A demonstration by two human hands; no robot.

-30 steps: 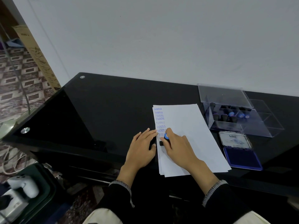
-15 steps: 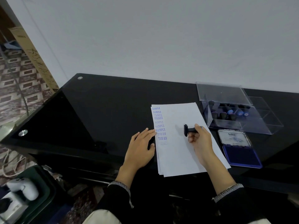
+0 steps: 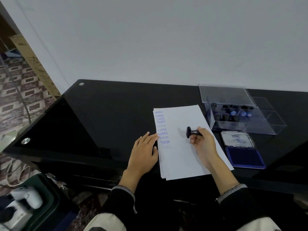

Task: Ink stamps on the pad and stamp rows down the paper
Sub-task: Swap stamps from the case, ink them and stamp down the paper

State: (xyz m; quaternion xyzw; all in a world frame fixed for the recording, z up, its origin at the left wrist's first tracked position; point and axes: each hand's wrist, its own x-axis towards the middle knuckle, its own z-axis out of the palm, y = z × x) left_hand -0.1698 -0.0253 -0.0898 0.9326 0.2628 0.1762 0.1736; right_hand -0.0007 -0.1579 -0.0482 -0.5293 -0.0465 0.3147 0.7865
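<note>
A stack of white paper (image 3: 185, 157) lies on the black table, with a column of blue prints (SAMPLE, AIR MAIL) down its left edge. My left hand (image 3: 144, 153) lies flat on the table, fingertips touching the paper's left edge. My right hand (image 3: 204, 145) pinches a black stamp (image 3: 191, 132) by its handle, lifted above the middle of the sheet and turned sideways, its face pointing left. The open blue ink pad (image 3: 244, 157) sits just right of the paper, its lid (image 3: 237, 139) folded back.
A clear plastic box (image 3: 240, 119) with several more stamps stands behind the pad, its lid raised. The glossy black table (image 3: 103, 117) runs against a white wall. A floor with cables and a white device (image 3: 26, 199) lies to the left below.
My right hand lifted the stamp off the left column and carried it right over the middle of the sheet, turning it sideways. A new faint print shows below AIR MAIL. My left hand stayed put.
</note>
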